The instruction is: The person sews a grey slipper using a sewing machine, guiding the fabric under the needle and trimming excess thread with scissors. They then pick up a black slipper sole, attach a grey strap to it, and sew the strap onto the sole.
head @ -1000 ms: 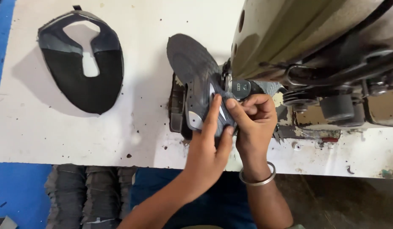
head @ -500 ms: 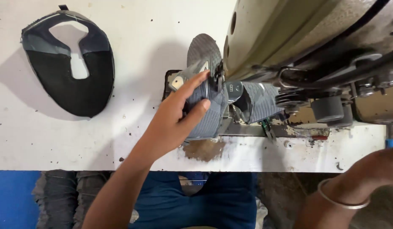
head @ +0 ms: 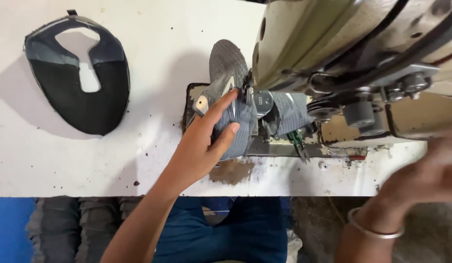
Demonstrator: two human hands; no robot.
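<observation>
My left hand (head: pixel 204 146) presses a grey fabric shoe upper (head: pixel 235 97) against the needle area of a beige sewing machine (head: pixel 352 53), fingers spread over the cloth. The piece curls up under the machine head, its round mesh part standing behind my fingers. My right hand (head: pixel 425 175), blurred and wearing a metal bangle (head: pixel 374 231), is off to the right near the table's front edge, below the machine's handwheel side. It holds nothing that I can see.
A second dark grey and black shoe upper (head: pixel 77 73) lies flat on the white table (head: pixel 114 165) at the far left. A stack of dark uppers (head: pixel 65 224) sits below the table's front edge. Blue cloth covers my lap.
My right hand has left the fabric and swung out to the right. The left hand stays on the upper, which has shifted further under the machine head.
</observation>
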